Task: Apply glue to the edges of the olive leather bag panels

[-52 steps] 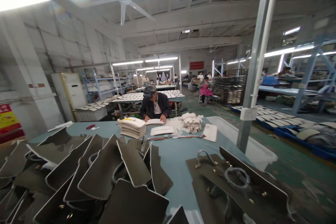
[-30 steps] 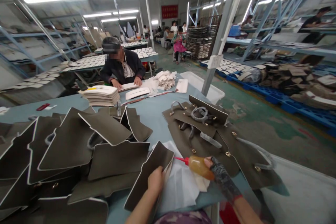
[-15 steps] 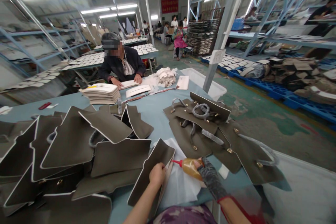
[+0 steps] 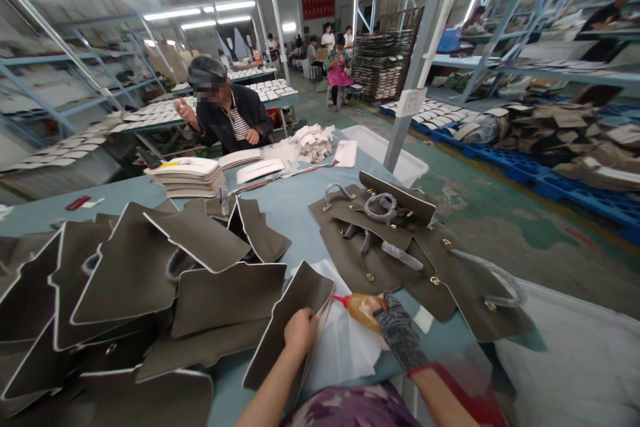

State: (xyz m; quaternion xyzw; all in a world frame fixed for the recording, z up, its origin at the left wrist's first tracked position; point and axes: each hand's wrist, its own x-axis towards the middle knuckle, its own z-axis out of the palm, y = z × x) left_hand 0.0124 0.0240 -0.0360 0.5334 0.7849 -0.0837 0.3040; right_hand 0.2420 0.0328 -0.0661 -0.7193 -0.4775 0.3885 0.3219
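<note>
My left hand (image 4: 299, 332) presses on a dark olive bag panel (image 4: 287, 320) with white edging, tilted up at the near table edge. My right hand (image 4: 395, 333), in a dark patterned glove, grips an amber squeeze bottle (image 4: 361, 308) with a red nozzle that points left toward the panel's edge. White paper (image 4: 345, 347) lies under both. Just beyond the bottle lies a stack of olive panels with handles and gold fittings (image 4: 400, 240).
A heap of olive panels (image 4: 130, 280) covers the left of the blue table (image 4: 295, 207). A seated person (image 4: 225, 113) works across it beside stacked cream pieces (image 4: 187, 177). A steel post (image 4: 423, 60) and white bin (image 4: 395, 160) stand right.
The view dropped from the hall to the table. My hands came into view with the panel and bottle, and the nozzle moved closer to the panel. The person opposite raised a hand.
</note>
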